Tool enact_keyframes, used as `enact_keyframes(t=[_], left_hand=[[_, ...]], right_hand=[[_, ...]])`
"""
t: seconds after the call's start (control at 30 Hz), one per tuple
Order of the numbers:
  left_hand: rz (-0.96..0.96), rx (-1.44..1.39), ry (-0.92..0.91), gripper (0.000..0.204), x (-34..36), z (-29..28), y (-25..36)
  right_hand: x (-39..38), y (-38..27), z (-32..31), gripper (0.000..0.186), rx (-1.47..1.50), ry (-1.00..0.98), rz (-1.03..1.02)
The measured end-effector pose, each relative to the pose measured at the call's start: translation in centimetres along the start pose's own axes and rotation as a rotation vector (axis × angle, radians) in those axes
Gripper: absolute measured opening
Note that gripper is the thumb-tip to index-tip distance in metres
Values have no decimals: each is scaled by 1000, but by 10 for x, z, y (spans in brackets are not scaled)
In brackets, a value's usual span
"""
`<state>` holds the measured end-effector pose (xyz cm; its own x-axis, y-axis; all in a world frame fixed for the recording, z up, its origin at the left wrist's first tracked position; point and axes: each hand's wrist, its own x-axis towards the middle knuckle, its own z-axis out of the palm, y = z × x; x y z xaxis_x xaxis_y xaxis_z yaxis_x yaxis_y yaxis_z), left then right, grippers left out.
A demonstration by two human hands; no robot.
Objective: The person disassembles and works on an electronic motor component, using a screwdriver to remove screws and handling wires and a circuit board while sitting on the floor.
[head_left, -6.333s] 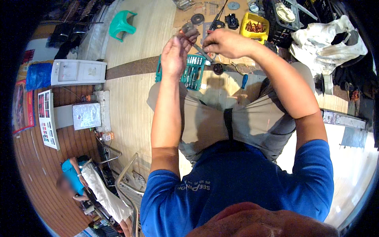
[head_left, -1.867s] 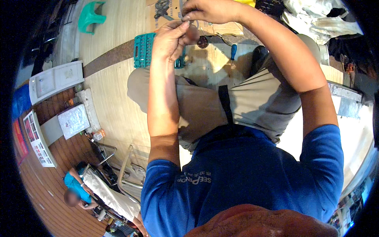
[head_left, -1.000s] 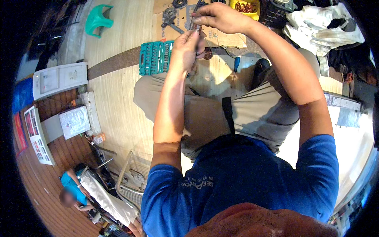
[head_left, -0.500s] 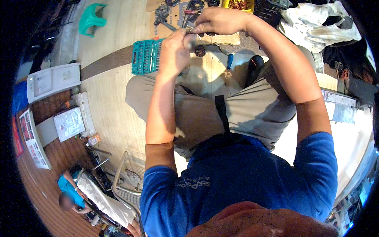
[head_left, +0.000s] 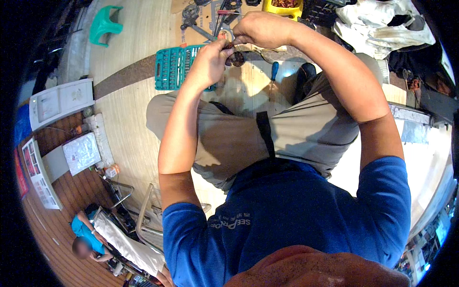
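My left hand (head_left: pixel 209 65) and my right hand (head_left: pixel 260 29) meet at the top middle, over the floor beyond my knees. The left thumb and fingers pinch a small dark part, too small to name. My right fingertips close against the same part from the other side; whether they grip it or something thin beside it is hidden. Just under the hands is a round dark part with a copper tint (head_left: pixel 237 59). A teal socket-set case (head_left: pixel 167 69) lies open beside my left wrist. To the right, a blue-handled screwdriver (head_left: pixel 275 71) lies on the floor.
Cardboard (head_left: pixel 179 6) beyond my hands bears dark machine parts (head_left: pixel 190 14) and a red-handled tool (head_left: pixel 228 12). A yellow container (head_left: pixel 287 10) holds copper-coloured pieces. White cloth (head_left: pixel 382 24) lies at far right, a green stool (head_left: pixel 106 26) at far left. Another person (head_left: pixel 91 229) sits lower left.
My left hand has turned and come slightly nearer, its elbow moving outward to the left. My right hand has shifted a little; both stay together at the small part. The whole view has shifted slightly.
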<state>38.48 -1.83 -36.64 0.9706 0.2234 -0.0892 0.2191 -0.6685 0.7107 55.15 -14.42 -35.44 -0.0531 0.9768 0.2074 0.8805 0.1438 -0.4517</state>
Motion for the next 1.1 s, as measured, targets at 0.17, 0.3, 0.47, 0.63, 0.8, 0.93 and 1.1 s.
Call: enact_keyframes(t=[0.17, 0.3, 0.47, 0.63, 0.8, 0.93, 1.1], left_hand=[[189, 184, 75, 27, -2, 4, 0], [178, 425, 156, 40, -1, 7, -11], [123, 480, 187, 47, -2, 10, -2], [337, 393, 330, 40, -5, 6, -10], [495, 397, 403, 24, -4, 3, -10], [505, 284, 497, 12, -3, 4, -3], [317, 140, 530, 16, -5, 7, 6]], right_hand=[[4, 11, -14, 25, 79, -109, 54], [10, 13, -13, 27, 195, -168, 148], [10, 19, -17, 30, 250, -138, 119], [11, 15, -29, 37, 260, -206, 286], [11, 12, -29, 39, 270, -234, 268], [8, 13, -28, 39, 280, -221, 272], [7, 7, -33, 37, 290, -230, 241]])
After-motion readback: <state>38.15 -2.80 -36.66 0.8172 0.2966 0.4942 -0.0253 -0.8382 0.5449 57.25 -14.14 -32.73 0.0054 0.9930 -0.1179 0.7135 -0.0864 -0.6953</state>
